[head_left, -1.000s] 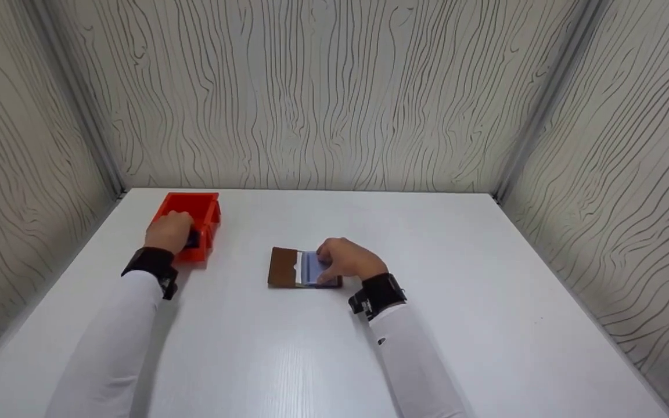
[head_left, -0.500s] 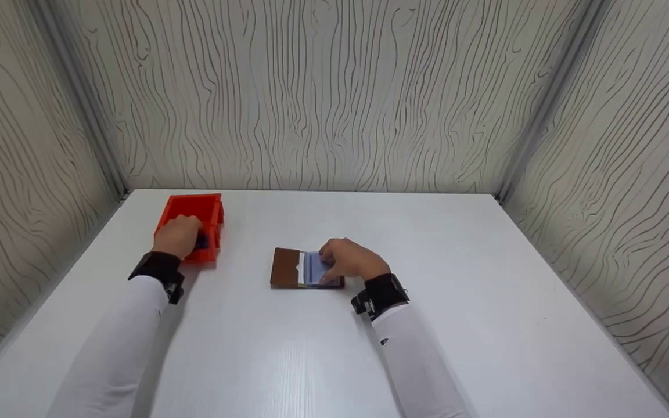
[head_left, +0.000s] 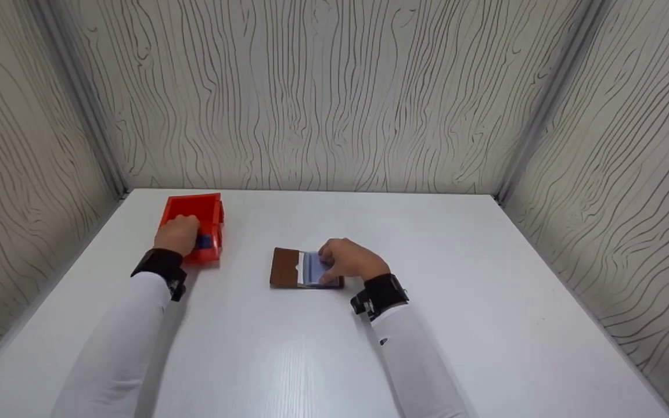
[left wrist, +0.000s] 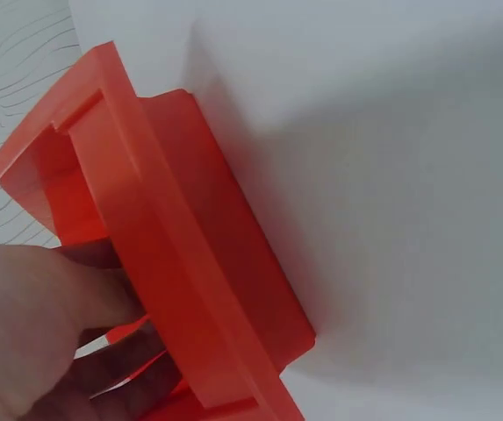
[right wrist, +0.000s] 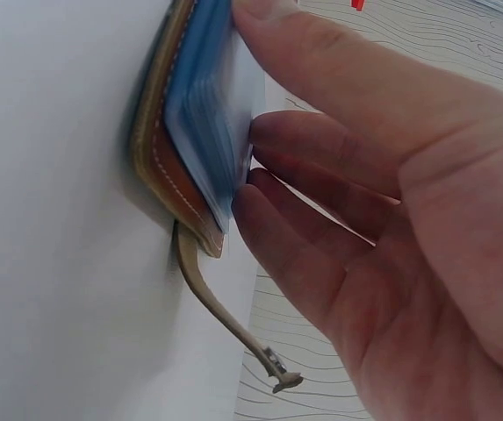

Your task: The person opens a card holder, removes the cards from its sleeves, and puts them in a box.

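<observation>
Evidently, the unfolded card holder (head_left: 300, 270) is lying near the middle of the head view on the white table (head_left: 439, 249), its long axis running left to right. Its brown flap (head_left: 284, 267) is pointing toward the left of the frame, while its blue sleeves (head_left: 313, 267) are occupying the right half. The right hand (head_left: 349, 259) is touching these sleeves with thumb and fingertips set apart, fingers relaxed rather than clenched. A strap (right wrist: 220, 303) is slanting from the holder toward the bottom of the right wrist view. At the upper left of the head view, the left hand (head_left: 177, 233) is dipping into the red bin (left wrist: 159, 254), beside a dark blue item (head_left: 204, 241); whether it is gripping anything, I cannot tell.
</observation>
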Demonstrator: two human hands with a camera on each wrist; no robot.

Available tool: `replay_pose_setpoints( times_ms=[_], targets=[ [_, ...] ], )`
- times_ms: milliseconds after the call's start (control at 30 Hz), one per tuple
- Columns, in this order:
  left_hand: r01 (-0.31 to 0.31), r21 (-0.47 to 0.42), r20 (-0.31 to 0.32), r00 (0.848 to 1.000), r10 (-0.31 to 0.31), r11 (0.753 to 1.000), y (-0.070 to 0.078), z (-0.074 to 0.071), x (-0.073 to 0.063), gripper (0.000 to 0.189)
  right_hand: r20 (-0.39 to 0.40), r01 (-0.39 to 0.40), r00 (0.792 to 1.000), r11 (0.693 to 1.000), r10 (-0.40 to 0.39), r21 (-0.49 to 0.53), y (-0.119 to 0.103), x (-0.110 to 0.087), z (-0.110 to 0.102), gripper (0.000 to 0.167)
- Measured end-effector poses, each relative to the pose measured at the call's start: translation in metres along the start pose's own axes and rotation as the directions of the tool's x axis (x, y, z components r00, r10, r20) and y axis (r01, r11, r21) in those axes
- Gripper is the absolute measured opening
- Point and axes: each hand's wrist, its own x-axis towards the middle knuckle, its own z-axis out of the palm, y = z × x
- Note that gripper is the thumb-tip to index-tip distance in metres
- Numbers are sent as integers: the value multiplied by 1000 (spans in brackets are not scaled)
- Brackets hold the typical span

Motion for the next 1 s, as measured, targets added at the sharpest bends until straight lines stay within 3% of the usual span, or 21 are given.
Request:
replay_pose_setpoints(
  times_ms=[233,367,433,567,667,767,867,933,1000],
  targets=[
    [6,-3,3,1000,-6,1000,1,-2,3,19,-2,-26,1000,1000,26,0,-1,0,1,59],
    [20,-49,-16,1000,-21,999,8,-12,3,25,-2,-33,999,999,33,-7,-1,1,3,59],
    [25,-90,-55,998,-31,996,15,-19,2,30,-4,-28,1000,1000,28,-12,-1,2,3,57],
    [30,-188,-183,981,-65,982,36,-33,-5,36,-4,-14,1000,1000,14,-15,0,5,5,54],
    [23,-272,-275,956,-100,962,62,-42,-13,35,2,-18,1000,1000,18,-14,0,5,5,56],
    [-17,-367,-319,941,-109,930,92,-44,-18,31,3,-23,1000,999,23,-22,-1,4,5,58],
    [-62,-438,-284,956,-72,897,124,-40,-21,27,3,-27,1000,999,27,-32,-2,3,3,59],
    [-80,-464,-207,978,-20,882,144,-33,-23,27,6,-27,1000,999,28,-34,-4,3,2,56],
    [-71,-466,-83,996,36,882,162,-25,-24,29,11,-24,1000,999,25,-44,-4,3,0,52]
  ],
)
